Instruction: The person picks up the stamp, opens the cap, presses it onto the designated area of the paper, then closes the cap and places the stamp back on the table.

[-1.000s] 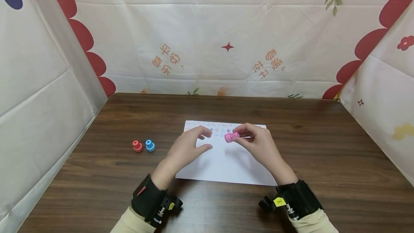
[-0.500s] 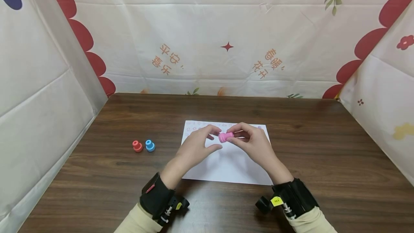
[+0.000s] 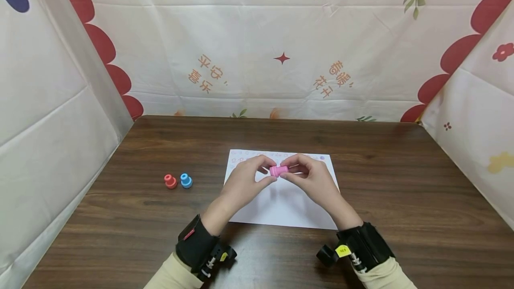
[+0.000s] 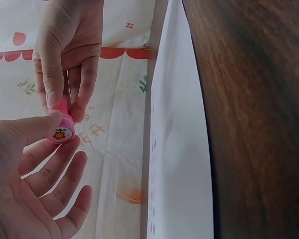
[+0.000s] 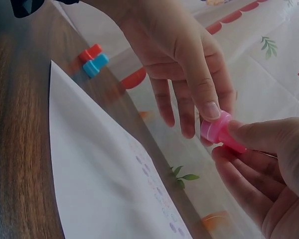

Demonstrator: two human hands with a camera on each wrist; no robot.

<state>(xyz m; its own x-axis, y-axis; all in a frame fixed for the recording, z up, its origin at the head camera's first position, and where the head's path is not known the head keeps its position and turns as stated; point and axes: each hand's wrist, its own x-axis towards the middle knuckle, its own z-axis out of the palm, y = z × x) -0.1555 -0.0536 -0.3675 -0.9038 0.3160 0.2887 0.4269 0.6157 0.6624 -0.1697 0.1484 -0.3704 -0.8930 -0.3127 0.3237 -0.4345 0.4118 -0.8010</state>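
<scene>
A small pink stamp (image 3: 278, 171) lies sideways in the air just above a white sheet of paper (image 3: 281, 202), held between both hands. My left hand (image 3: 268, 171) pinches its wider end between thumb and forefinger, and the other fingers hang loose. My right hand (image 3: 290, 169) pinches the narrower handle end. In the left wrist view the pink stamp (image 4: 60, 129) shows a flower picture on its face. The right wrist view shows the pink stamp (image 5: 217, 130) with my left thumb on its rim. Rows of small coloured prints run along the paper's far edge.
A red stamp (image 3: 170, 181) and a blue stamp (image 3: 186, 180) stand side by side on the dark wooden table (image 3: 401, 182), left of the paper. Printed cloth walls (image 3: 281, 57) enclose the table at the back and on both sides.
My left hand has moved right from the paper to the stamp and taken its wide end. My right hand brought the stamp a little to the left.
</scene>
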